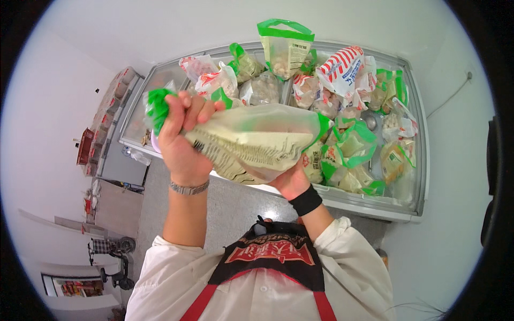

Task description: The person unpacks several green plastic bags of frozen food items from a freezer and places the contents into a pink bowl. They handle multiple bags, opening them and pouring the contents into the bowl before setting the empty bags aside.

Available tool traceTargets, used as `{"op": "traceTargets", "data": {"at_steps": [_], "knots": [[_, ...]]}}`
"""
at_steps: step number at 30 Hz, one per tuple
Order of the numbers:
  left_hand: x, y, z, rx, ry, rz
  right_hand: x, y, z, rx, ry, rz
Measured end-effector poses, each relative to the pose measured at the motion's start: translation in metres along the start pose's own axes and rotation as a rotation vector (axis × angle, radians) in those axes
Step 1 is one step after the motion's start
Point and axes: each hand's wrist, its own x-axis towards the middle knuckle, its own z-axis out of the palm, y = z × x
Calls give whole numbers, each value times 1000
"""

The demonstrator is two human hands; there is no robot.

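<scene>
A large translucent plastic bag with green ends (261, 138) is held up before me, tilted, its contents hard to make out through the plastic and print. My left hand (184, 132) is closed round the bag's gathered neck, with the green end sticking out beyond the fist. My right hand (293, 180) lies under the bag's lower end, palm up, its fingers mostly hidden by the bag. Behind and below the bag stands a chest freezer (329, 200) full of bagged food, among it a bag with red stripes (341, 70) and an upright green-handled bag (287, 52).
More green-edged bags (353, 140) fill the freezer's right part. At the left, a grey cabinet (124, 166) stands near stacked containers (106, 116) and a red basket (85, 146). A wheeled scooter (118, 261) is at the lower left. A cable (449, 96) hangs on the right wall.
</scene>
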Motion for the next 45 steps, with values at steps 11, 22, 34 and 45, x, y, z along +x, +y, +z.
{"op": "traceTargets", "data": {"at_steps": [11,22,34,45], "knots": [[-25,40,-37,-363,-50,157,21,-59,58,-338,88,-468],[-42,-13,-179,-953,601,-4,102,-83,201,-1537,-84,-578],[-4,59,-99,-897,153,108,21,92,5,-262,226,593],[-90,33,-182,83,574,122,68,-8,58,-377,-326,-177]]}}
